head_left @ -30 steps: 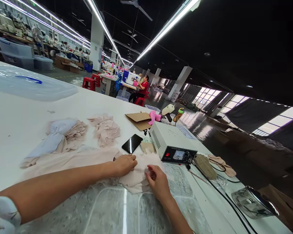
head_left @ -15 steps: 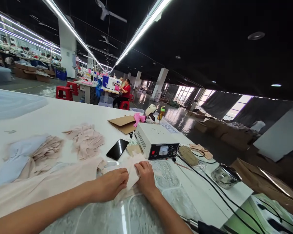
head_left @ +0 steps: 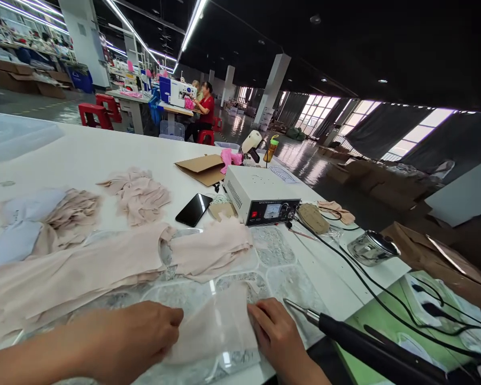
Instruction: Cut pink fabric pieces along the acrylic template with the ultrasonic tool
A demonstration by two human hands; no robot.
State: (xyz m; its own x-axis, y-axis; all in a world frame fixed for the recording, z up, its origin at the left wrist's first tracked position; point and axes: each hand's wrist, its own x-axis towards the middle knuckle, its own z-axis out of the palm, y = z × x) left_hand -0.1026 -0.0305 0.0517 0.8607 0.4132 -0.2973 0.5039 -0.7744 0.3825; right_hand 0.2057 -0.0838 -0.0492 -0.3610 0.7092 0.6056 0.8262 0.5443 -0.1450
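Observation:
A thin beige fabric piece (head_left: 220, 326) lies spread on the clear, grey-patterned mat (head_left: 282, 248) near the front edge. At its left end, my left hand (head_left: 140, 334) is closed, fingers curled on the cloth. My right hand (head_left: 278, 331) pinches the opposite edge, its fingertips partly hidden under the hand. Just right of that hand lies a black-handled tool (head_left: 356, 337) with a pointed metal tip. Beyond my hands are a small beige fabric stack (head_left: 208, 248) and a longer layered stack (head_left: 84, 262).
A control box (head_left: 260, 190) with a dial stands behind the mat, beside a phone (head_left: 193, 209). Black cables run right past a metal-lidded jar (head_left: 372, 247). Crumpled beige cloth (head_left: 138, 195) lies at left. A person in red (head_left: 204, 109) sits at a sewing machine farther off.
Both hands have come closer to me and moved apart, bringing a fabric piece from the small stack to the mat's front. The view has tipped down, showing more of the black-handled tool.

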